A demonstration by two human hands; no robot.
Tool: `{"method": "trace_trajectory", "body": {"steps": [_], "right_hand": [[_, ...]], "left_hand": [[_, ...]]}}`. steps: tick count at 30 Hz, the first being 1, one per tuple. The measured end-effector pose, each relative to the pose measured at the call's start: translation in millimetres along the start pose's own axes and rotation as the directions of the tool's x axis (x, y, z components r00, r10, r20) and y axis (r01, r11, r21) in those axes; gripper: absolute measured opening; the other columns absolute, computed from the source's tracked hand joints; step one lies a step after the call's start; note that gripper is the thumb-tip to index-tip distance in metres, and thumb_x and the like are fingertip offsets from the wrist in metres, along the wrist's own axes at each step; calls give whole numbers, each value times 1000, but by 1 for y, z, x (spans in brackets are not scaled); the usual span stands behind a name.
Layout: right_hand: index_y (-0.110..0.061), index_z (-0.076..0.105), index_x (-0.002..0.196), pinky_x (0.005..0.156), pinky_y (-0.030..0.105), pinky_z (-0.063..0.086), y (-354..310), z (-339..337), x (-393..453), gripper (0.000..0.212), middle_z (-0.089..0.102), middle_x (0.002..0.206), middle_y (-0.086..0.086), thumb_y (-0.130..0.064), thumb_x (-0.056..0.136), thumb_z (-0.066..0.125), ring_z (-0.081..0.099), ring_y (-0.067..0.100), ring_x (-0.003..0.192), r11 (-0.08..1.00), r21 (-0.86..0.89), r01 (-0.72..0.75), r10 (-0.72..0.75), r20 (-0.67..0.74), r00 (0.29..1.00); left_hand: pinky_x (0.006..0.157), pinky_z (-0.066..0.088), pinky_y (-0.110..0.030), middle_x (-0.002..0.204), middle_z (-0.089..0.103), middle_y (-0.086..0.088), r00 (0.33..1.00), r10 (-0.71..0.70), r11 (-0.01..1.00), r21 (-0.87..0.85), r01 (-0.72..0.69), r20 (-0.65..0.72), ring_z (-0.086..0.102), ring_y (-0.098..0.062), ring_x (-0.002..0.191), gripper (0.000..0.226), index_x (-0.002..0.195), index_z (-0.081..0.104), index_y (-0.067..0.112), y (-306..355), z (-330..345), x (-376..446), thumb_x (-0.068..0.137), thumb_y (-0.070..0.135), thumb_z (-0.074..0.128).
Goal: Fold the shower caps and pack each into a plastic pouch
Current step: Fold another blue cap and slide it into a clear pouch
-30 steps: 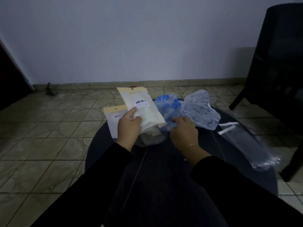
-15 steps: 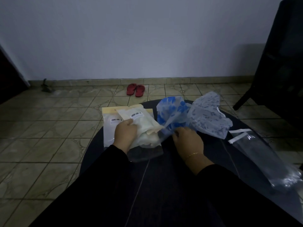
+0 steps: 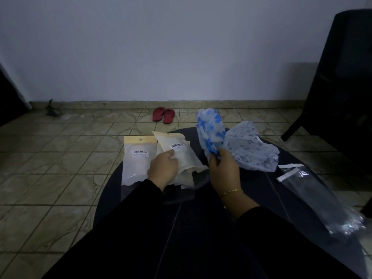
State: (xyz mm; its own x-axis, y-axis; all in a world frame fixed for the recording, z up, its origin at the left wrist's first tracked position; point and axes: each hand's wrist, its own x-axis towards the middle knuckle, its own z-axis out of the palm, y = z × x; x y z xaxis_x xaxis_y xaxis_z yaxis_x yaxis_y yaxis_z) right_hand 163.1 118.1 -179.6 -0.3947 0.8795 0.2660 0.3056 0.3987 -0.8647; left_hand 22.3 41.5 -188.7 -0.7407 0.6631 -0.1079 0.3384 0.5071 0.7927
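- Head view: the blue-patterned shower cap (image 3: 210,130) is pinched at its lower end by the right hand (image 3: 223,170) and held upright above the dark round table (image 3: 261,190).
- A second, paler shower cap (image 3: 251,151) is seen just beside it, touching the same hand.
- The left hand (image 3: 163,168) is laid flat, fingers together, on a packed pouch (image 3: 177,156) overlapping another packed pouch (image 3: 136,160).
- Empty clear pouches (image 3: 318,196) are spread at the table's right edge.
- Red sandals (image 3: 163,115) are seen on the tiled floor (image 3: 60,158).

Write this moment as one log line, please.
left hand: on packed pouch | right hand: lifting blue shower cap | empty pouches: untouched
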Motion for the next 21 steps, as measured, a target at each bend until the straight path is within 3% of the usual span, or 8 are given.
{"method": "trace_trajectory", "body": {"steps": [3,5,8,11,15,18,20,21], "right_hand": [[-4,56,98,63,15,34,-1,0,-1,13,54,84,2,-15,95,50,52,14,78,999,13,48,-48,-4,999],[-4,57,105,64,12,33,1,0,0,16,55,88,2,-15,95,50,52,12,81,998,11,68,-68,-12,998],[-5,58,107,67,11,36,5,-1,1,17,61,95,8,-15,94,52,57,15,86,996,23,88,-88,-13,996],[-3,59,110,68,5,37,6,-5,-4,21,58,96,4,-12,92,56,56,14,88,986,40,159,-158,-17,987],[-2,61,109,82,15,46,5,-13,-22,22,61,101,3,-9,89,61,57,9,94,945,47,324,-323,-32,946],[-9,56,92,71,12,43,7,-22,-39,8,54,89,-4,-9,84,57,49,-1,80,852,44,523,-524,17,852],[-17,47,88,71,13,40,11,-30,-51,8,55,88,-2,-14,83,51,47,1,79,793,28,608,-608,96,788],[-19,47,90,74,14,41,13,-34,-57,9,59,93,2,-15,82,50,51,6,83,765,7,644,-639,135,757]], "left_hand": [[105,35,-38,141,45,-5,1000,20,969,246,-18,-3,40,-35,127,46,135,49,31,1,12,8,90,32,43],[102,34,-37,142,42,-5,998,55,948,315,-45,-23,38,-35,126,43,135,48,34,3,17,13,93,34,43],[107,31,-36,150,32,-6,998,59,951,306,-55,-4,34,-34,131,47,135,49,38,4,23,23,90,47,38],[108,26,-39,152,27,-7,998,57,950,307,-59,17,29,-33,136,40,130,52,42,7,24,31,96,46,33],[99,34,-38,135,52,-7,981,118,965,252,-76,-152,43,-31,124,44,113,68,31,16,19,20,96,51,33],[77,43,-32,112,66,-11,987,90,995,-20,-93,-136,58,-27,95,61,95,74,22,31,8,-6,96,58,24],[75,49,-34,102,69,-12,996,-25,935,-350,54,86,61,-29,85,77,92,74,15,39,0,-22,89,72,23],[87,51,-44,105,69,-13,972,-23,860,-491,138,232,63,-35,94,83,99,73,15,40,-2,-30,82,81,26]]}}
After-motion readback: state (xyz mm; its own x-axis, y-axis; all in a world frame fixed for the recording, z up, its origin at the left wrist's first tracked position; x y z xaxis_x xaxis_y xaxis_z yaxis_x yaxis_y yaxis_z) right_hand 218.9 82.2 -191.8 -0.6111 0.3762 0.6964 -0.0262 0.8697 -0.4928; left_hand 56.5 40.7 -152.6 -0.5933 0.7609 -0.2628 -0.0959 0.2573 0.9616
